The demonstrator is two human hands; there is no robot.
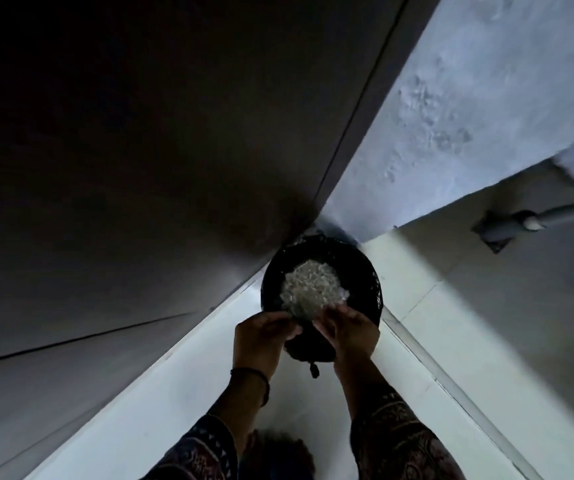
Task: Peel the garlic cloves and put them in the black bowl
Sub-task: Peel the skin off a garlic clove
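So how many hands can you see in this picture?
2. The left hand and the right hand are side by side at the near edge of the black bowl, which holds a white pile. None seems hidden.

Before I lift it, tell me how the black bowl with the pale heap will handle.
The black bowl looks rigid and wide, so it is probably stable. Its pale heap is loose small pieces, likely to shift or spill if tilted. The heap sits roughly centred, so the weight seems balanced.
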